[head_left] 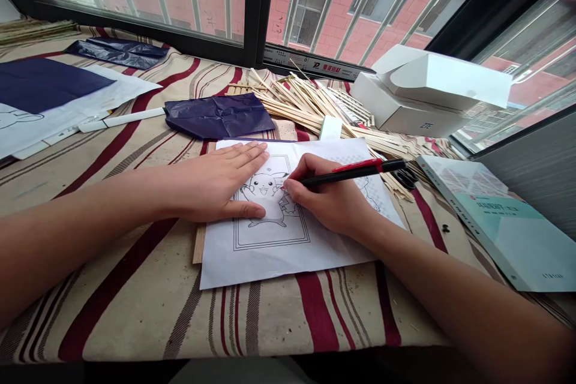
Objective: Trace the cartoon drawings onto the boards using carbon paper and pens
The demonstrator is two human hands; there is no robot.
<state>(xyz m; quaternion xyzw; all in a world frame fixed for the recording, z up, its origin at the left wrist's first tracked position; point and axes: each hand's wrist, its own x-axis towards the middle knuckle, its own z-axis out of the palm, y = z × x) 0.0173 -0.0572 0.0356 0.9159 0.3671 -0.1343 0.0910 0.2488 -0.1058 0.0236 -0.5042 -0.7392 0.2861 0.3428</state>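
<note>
My left hand lies flat on a white sheet of paper, its fingers stretched out over the left part of a framed cartoon drawing. In my right hand is a black and red pen, held slantwise with its lower end at the drawing's right side. The exact tip is hidden by my fingers. A wooden board shows under the paper's left edge. Part of another picture on the sheet's right side is covered by my right hand.
Dark blue carbon paper and a pile of thin wooden strips lie behind the sheet. A white box stands at the back right, a book at the right. More papers and a white utility knife lie left.
</note>
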